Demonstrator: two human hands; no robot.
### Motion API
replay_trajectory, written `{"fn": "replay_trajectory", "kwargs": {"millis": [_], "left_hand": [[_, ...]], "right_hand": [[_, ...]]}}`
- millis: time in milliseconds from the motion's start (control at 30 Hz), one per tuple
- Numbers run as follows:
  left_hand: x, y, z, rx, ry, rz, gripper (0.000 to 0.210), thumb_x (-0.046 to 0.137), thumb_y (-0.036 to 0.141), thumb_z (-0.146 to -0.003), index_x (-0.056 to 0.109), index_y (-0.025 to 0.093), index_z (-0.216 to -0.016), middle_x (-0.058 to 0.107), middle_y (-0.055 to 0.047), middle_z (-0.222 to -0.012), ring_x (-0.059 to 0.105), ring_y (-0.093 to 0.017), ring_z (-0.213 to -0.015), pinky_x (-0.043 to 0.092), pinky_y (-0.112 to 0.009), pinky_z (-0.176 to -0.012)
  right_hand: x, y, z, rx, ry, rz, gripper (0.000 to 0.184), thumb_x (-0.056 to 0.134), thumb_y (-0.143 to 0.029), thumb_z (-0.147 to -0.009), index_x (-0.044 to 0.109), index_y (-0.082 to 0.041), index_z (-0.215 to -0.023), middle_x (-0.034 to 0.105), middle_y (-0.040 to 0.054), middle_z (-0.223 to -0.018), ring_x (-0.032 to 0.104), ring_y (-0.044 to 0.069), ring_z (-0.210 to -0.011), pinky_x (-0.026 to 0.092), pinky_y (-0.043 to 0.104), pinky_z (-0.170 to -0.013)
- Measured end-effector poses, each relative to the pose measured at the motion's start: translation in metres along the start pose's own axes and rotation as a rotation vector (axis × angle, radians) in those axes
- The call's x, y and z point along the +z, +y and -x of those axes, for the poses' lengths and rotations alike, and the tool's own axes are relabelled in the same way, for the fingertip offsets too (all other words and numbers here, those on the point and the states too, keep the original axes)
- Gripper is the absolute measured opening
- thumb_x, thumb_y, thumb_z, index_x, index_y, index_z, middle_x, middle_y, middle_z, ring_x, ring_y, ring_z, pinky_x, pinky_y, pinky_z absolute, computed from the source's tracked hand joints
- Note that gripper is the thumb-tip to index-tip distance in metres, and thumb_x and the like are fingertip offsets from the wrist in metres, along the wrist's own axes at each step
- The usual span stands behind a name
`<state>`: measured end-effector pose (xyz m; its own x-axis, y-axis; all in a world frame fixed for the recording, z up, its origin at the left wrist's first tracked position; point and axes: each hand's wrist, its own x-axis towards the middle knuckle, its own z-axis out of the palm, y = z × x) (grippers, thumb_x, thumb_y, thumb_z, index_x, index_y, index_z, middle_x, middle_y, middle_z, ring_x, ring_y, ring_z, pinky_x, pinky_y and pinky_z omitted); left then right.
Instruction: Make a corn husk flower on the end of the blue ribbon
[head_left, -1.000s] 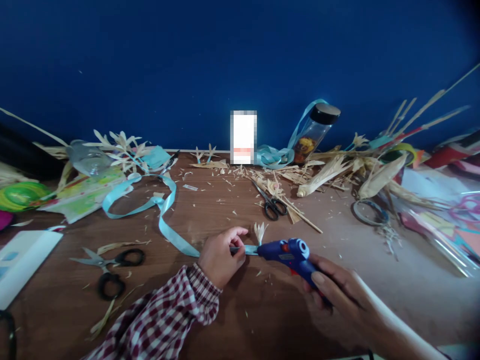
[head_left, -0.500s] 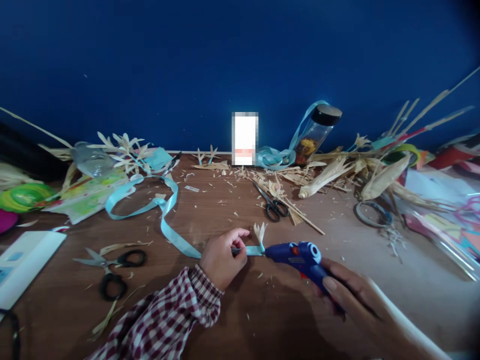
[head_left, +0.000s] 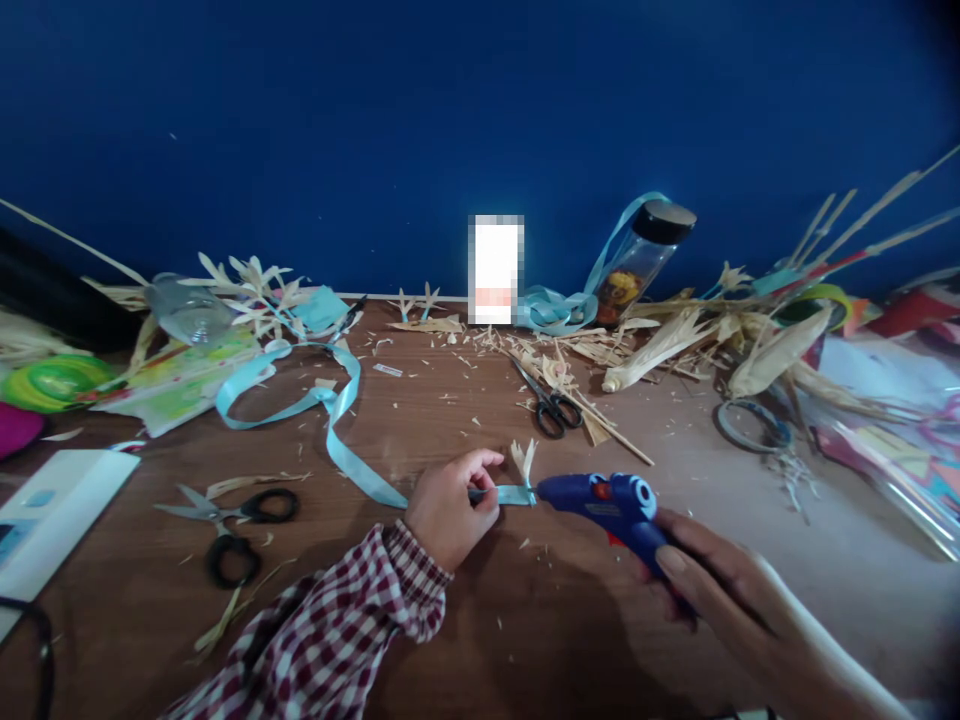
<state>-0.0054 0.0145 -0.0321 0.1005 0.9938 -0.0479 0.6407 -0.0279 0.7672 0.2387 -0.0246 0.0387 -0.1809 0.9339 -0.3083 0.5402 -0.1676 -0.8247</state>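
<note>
My left hand [head_left: 452,512] is pinched on a light blue ribbon [head_left: 365,474], which trails in loops across the table to the left. The ribbon's short end pokes out to the right of my fingers. At that end stands a small pale dried-husk flower [head_left: 523,463], upright. A blue glue gun [head_left: 600,497] lies in the grasp of my right hand [head_left: 712,575], its fingers wrapped round the handle. The gun's nozzle points left, right beside the ribbon end; I cannot tell if they touch. A dark bit shows between my left thumb and fingers, too little of it to name.
Open scissors [head_left: 229,525] lie at the left, and a second pair of scissors [head_left: 553,410] farther back. Corn husks [head_left: 660,345], a tilted jar [head_left: 637,265], a tape ring [head_left: 752,428] and husk flowers [head_left: 259,290] line the back. Husk scraps litter the wooden table.
The whole view has shifted slightly. The glue gun's nozzle has drawn back a little to the right from the ribbon end. Both hands keep their hold.
</note>
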Motion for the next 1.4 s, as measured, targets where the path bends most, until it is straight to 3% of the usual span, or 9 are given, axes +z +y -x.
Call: {"fn": "replay_trajectory", "kwargs": {"millis": [200, 333, 467, 633, 867, 1200, 1400], "left_hand": [[0.000, -0.001, 0.001, -0.004, -0.007, 0.007, 0.033, 0.054, 0.014, -0.071, 0.061, 0.020, -0.103, 0.066, 0.003, -0.068, 0.059, -0.013, -0.062, 0.045, -0.026, -0.064], [0.001, 0.000, 0.001, -0.010, 0.006, -0.002, 0.035, 0.054, 0.013, -0.070, 0.061, 0.021, -0.103, 0.066, 0.004, -0.069, 0.059, -0.013, -0.062, 0.046, -0.026, -0.065], [0.000, 0.000, 0.001, 0.009, 0.006, -0.021, 0.035, 0.055, 0.012, -0.069, 0.061, 0.020, -0.103, 0.067, 0.003, -0.069, 0.060, -0.014, -0.065, 0.046, -0.027, -0.066], [0.001, -0.002, 0.000, 0.005, -0.005, -0.005, 0.036, 0.055, 0.011, -0.069, 0.060, 0.021, -0.103, 0.066, 0.003, -0.069, 0.059, -0.013, -0.062, 0.045, -0.025, -0.063], [0.002, -0.004, 0.001, 0.049, 0.006, -0.015, 0.034, 0.055, 0.013, -0.071, 0.060, 0.021, -0.104, 0.067, 0.003, -0.071, 0.060, -0.014, -0.064, 0.047, -0.027, -0.066], [0.001, 0.000, 0.001, 0.034, 0.029, -0.054, 0.035, 0.056, 0.012, -0.069, 0.061, 0.022, -0.102, 0.067, 0.003, -0.070, 0.061, -0.014, -0.063, 0.048, -0.028, -0.066], [0.002, -0.002, 0.001, 0.041, 0.047, -0.060, 0.036, 0.056, 0.012, -0.069, 0.061, 0.022, -0.103, 0.067, 0.003, -0.071, 0.061, -0.015, -0.066, 0.048, -0.028, -0.068]], "right_hand": [[0.007, -0.004, -0.008, -0.028, -0.085, 0.064, 0.032, 0.044, -0.044, -0.086, 0.061, -0.018, -0.094, 0.056, 0.0006, -0.061, 0.050, 0.014, -0.052, 0.039, 0.023, -0.046], [-0.001, -0.004, -0.003, -0.036, -0.038, 0.115, 0.032, 0.043, -0.043, -0.087, 0.060, -0.017, -0.093, 0.056, 0.0008, -0.062, 0.048, 0.014, -0.052, 0.040, 0.024, -0.048], [-0.002, -0.002, -0.002, -0.023, -0.003, 0.101, 0.035, 0.043, -0.043, -0.087, 0.057, -0.017, -0.106, 0.052, -0.0014, -0.058, 0.048, 0.014, -0.052, 0.040, 0.024, -0.048], [0.002, -0.001, -0.008, -0.031, -0.097, 0.086, 0.032, 0.044, -0.043, -0.088, 0.062, -0.017, -0.098, 0.052, -0.0004, -0.058, 0.049, 0.014, -0.052, 0.041, 0.024, -0.047], [0.004, -0.003, -0.006, -0.023, 0.015, 0.081, 0.041, 0.046, -0.044, -0.085, 0.059, -0.017, -0.113, 0.058, 0.0009, -0.061, 0.048, 0.014, -0.051, 0.039, 0.024, -0.045], [0.001, -0.005, -0.007, 0.006, 0.025, 0.080, 0.037, 0.043, -0.047, -0.087, 0.058, -0.017, -0.103, 0.058, 0.0007, -0.062, 0.048, 0.014, -0.052, 0.037, 0.025, -0.047], [-0.006, -0.009, -0.006, -0.030, 0.031, 0.095, 0.040, 0.041, -0.047, -0.088, 0.057, -0.016, -0.109, 0.054, -0.0005, -0.060, 0.050, 0.015, -0.053, 0.039, 0.026, -0.048]]}}
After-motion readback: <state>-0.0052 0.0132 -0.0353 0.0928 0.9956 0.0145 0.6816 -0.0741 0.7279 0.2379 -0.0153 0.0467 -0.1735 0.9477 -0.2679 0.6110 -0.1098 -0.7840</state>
